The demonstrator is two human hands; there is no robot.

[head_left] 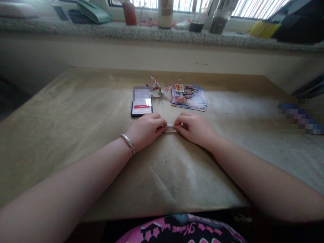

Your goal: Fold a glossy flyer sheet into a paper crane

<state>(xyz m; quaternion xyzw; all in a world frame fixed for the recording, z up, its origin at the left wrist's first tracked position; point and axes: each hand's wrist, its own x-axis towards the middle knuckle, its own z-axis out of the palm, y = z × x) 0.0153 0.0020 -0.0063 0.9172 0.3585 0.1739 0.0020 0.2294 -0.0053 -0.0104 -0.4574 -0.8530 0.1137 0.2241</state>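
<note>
My left hand (145, 130) and my right hand (193, 129) meet in the middle of the brown-paper table covering (76, 118), with their fingertips pinching a narrow strip of white paper (170, 128) between them. Beyond my left hand lies a smartphone (141, 107), its lit screen partly pixelated. Farther from my right hand is a stack of colourful printed cards (188, 98). Between those two, a crumpled red-and-white paper scrap (157, 87) rests on the covering. A silver bangle (127, 141) circles my left wrist.
A pixelated blue object (301, 116) lies at the right of the table. Behind the table stands a wall below a speckled stone sill (126, 31) holding bottles, jars and a green folder, with a barred window above.
</note>
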